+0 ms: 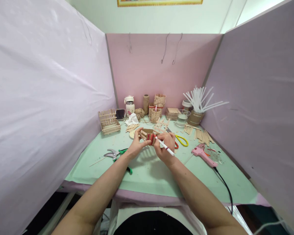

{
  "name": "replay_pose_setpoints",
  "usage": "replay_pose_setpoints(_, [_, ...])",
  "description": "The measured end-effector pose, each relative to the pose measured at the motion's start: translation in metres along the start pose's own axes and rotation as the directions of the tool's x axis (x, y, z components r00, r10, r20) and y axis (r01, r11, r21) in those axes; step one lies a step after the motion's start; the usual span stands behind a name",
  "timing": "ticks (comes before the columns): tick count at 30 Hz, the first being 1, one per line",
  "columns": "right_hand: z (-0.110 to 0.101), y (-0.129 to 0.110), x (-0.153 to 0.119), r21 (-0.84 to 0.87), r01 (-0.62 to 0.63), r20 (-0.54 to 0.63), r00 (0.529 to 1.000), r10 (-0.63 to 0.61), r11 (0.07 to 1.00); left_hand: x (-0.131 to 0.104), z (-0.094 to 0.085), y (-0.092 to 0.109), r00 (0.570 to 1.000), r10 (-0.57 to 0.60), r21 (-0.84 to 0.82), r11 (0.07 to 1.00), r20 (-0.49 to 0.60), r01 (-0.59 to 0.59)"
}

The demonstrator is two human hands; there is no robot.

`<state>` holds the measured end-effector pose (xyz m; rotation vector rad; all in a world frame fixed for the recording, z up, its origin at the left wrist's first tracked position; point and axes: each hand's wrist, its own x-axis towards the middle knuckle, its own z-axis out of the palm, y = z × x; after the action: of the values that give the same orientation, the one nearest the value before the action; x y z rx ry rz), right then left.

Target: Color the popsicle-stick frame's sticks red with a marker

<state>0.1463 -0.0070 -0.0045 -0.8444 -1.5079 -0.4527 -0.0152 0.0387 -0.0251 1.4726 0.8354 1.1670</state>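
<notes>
My left hand point(137, 143) is closed around the left side of a small craft-stick box point(148, 133), held above the table. Part of the box's front is coloured red point(151, 138). In my right hand point(167, 143) is a white marker pen point(165, 146), gripped like a pencil, its tip at the red part. My right fingers are close against the box's right side. Partly behind my right hand lie scissors with yellow and red handles point(182, 140). Green-handled pruning shears point(115, 154) lie beneath and left of my left forearm.
A pink glue gun point(204, 156) with a black cable lies at right. Behind stand a water bowl point(182, 119), a pot of white glue sticks point(196, 117), loose craft sticks point(203, 135), a stick-built rack point(109, 123), a white-lidded jar point(129, 106) and twine point(139, 113). Cloth-covered walls enclose three sides.
</notes>
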Motion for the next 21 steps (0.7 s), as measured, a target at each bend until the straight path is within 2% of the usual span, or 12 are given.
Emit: replay_pose_setpoints(21, [-0.0018,-0.0007,0.0014,-0.027,-0.001,-0.002,1.000,0.001,1.000,-0.0007,0.0000,0.0004,1.000,0.003,0.010,1.000,0.003,-0.003])
